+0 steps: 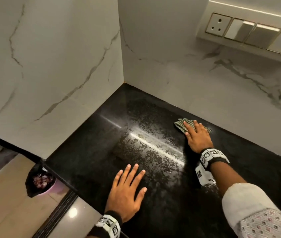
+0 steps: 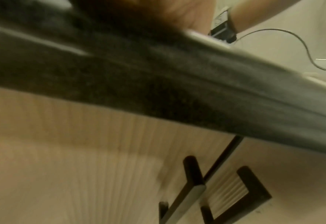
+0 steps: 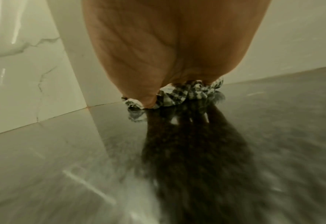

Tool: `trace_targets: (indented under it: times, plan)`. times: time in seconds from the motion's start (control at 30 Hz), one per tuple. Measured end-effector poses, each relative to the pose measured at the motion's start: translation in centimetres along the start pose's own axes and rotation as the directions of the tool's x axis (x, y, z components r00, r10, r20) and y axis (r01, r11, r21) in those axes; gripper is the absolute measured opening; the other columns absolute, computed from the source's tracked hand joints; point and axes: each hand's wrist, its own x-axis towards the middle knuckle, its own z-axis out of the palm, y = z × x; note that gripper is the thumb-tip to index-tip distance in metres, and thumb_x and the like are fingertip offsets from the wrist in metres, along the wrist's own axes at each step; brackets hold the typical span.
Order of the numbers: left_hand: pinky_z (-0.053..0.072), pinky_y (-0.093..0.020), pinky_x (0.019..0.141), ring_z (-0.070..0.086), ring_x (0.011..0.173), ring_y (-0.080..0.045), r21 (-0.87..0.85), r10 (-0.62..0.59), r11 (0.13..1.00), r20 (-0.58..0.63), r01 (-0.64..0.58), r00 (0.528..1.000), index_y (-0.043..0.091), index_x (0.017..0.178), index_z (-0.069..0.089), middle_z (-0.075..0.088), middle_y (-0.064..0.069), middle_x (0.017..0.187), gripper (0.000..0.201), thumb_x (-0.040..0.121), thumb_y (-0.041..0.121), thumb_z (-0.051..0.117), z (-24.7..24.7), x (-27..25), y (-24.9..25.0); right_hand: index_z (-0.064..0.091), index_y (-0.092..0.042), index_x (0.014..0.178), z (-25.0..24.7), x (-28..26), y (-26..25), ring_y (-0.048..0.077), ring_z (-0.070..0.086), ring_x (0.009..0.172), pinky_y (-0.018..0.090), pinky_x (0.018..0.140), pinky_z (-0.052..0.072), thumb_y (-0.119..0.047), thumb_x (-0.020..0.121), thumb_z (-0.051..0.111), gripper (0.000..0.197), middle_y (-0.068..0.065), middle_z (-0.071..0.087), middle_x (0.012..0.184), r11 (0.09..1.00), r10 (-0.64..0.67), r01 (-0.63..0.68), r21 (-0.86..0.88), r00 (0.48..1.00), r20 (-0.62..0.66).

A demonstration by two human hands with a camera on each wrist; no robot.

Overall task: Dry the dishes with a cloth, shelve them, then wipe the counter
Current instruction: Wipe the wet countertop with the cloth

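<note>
Right hand [image 1: 198,138] lies palm-down with fingers straight and close together, pressing a checked cloth [image 1: 181,125] flat onto the black stone bench [image 1: 91,162]; the cloth shows beyond the fingertips and at both sides of the hand, just short of the marble back wall [image 1: 175,83]. In the right wrist view the cloth [image 3: 187,92] bunches under the palm, touching the bench surface. Left hand [image 1: 127,189] rests flat on the bench near its front edge, fingers spread and straight, holding nothing, well apart from the cloth. Between cloth and corner a pale smeared patch [image 1: 150,140] crosses the bench. A switch plate [image 1: 249,31] sits on the wall above the cloth.
</note>
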Motion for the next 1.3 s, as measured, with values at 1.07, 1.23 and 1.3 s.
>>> trace_targets:
  times: [1.07,1.23,1.3]
  plan:
    - [0.015,-0.048,0.131,0.017,0.162,-0.018,-0.074,-0.233,0.972,-0.137,0.225,0.963,0.03,0.156,0.043,0.029,0.003,0.172,0.07,0.098,0.067,0.033,2.2,0.2,4.5,0.03,-0.044,0.162,-0.8,-15.8,24.5,0.037,0.015,0.161,0.053,0.131,0.017,-0.027,0.111,0.043,0.055,0.008,0.016,0.176,0.999,-0.029,0.029,0.039,1.0,-0.008]
    - [0.017,-0.048,0.131,0.02,0.161,-0.017,-0.102,-0.244,0.968,-0.152,0.23,0.958,0.031,0.153,0.046,0.033,0.006,0.17,0.066,0.098,0.065,0.035,2.2,0.2,4.5,0.047,-0.033,0.154,-2.3,-14.7,23.9,0.042,0.038,0.147,0.052,0.124,0.033,-0.022,0.102,0.064,0.056,0.017,0.033,0.163,0.981,0.153,-0.149,0.124,0.988,-0.021]
    - [0.018,-0.048,0.13,0.021,0.16,-0.016,-0.112,-0.251,0.966,-0.159,0.235,0.955,0.032,0.153,0.047,0.033,0.006,0.17,0.065,0.098,0.065,0.036,2.2,0.2,4.5,0.052,-0.029,0.144,-3.1,-14.1,23.8,0.044,0.048,0.132,0.055,0.11,0.046,-0.029,0.096,0.072,0.052,0.018,0.045,0.148,0.958,0.266,-0.253,0.135,0.96,-0.089]
